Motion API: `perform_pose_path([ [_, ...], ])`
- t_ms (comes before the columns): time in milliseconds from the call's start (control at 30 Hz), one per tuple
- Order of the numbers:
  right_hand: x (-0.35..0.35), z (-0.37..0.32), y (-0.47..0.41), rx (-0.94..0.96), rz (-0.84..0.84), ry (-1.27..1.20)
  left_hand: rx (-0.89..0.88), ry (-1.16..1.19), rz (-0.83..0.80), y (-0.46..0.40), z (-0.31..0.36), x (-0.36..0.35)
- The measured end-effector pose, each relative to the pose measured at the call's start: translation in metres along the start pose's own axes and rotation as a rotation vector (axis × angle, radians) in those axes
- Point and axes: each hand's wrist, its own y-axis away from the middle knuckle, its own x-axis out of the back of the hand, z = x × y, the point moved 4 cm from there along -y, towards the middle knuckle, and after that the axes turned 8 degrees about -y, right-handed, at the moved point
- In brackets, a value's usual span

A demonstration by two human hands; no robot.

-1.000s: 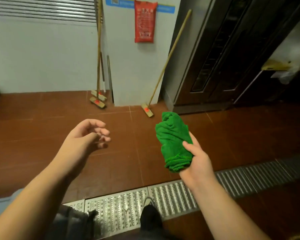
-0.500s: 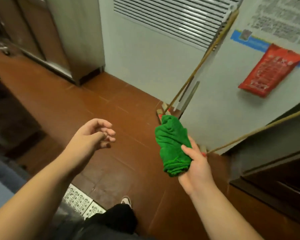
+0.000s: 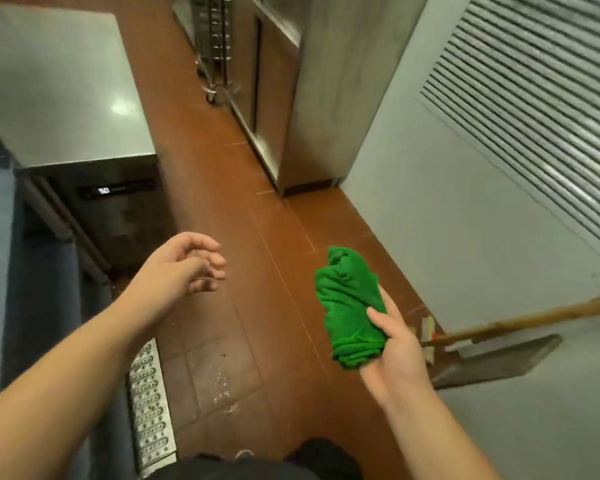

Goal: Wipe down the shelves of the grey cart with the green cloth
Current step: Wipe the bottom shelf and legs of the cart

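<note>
Green bunched terry cloth (image 3: 352, 306) is gripped in the right hand (image 3: 392, 355), fingers curled round it. The left hand (image 3: 181, 268) hangs loosely curled, empty. No grey cart visible; wiping seems unstarted.

Open lane: red tile floor (image 3: 222, 209) straight ahead, between steel counter (image 3: 59, 84) on the left and steel cabinet (image 3: 312, 98) plus white wall (image 3: 430, 209) on the right. Wheeled rack (image 3: 212, 46) narrows the far end. Broom handle (image 3: 520, 322) angles across low right. Drain grate (image 3: 149, 403) underfoot left.
</note>
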Motion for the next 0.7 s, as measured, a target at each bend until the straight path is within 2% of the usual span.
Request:
perform_pose_path([
  [167,-0.041,-0.005,-0.110,-0.130,-0.068,0.094,0.037,0.016,0.204,-0.055,0.001,0.026],
  [300,-0.093,0.022,-0.208,-0.283,-0.192,0.271,0.080,0.076,0.484,-0.087,-0.016,0.061],
  [400,-0.149,0.043,-0.264,-0.446,-0.348,0.412,0.122,0.183,0.727,-0.096,-0.029,0.079],
  [533,-0.223,0.070,-0.320,-0.607,-0.584,0.641,0.161,0.310,0.974,-0.098,-0.039,0.082],
  [700,-0.282,0.149,-0.339,-0.767,-0.751,0.866,0.243,0.415,1.259,-0.066,-0.060,0.077],
])
